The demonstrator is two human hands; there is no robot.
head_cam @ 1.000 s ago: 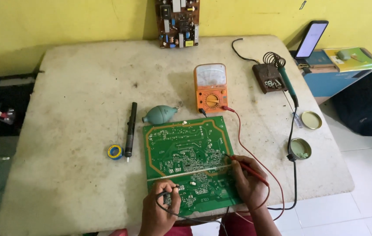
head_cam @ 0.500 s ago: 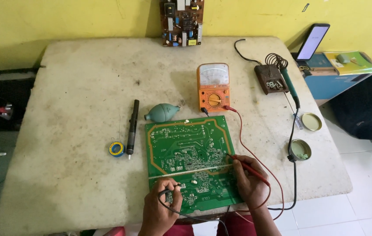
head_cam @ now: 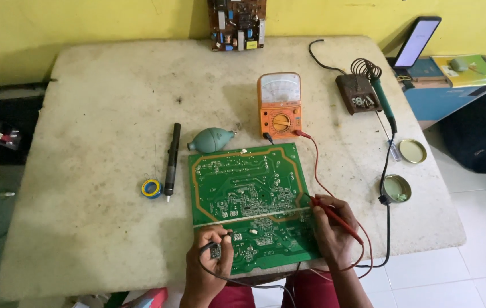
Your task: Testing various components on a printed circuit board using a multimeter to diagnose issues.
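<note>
Both hands point(head_cam: 211, 259) point(head_cam: 331, 228) pressing probes point(head_cam: 337, 217) — green circuit board point(head_cam: 248, 205), orange multimeter point(head_cam: 280, 105)

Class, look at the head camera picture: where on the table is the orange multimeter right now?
The orange multimeter lies at the table's centre, just beyond the far edge of the green circuit board, right of the teal rubber blower.

Both forearms enter from bottom edge. L hand point(head_cam: 211, 263) fingers curled in pinch grip, knuckles up. R hand point(head_cam: 329, 228) likewise pinched, wrist bent slightly inward.
</note>
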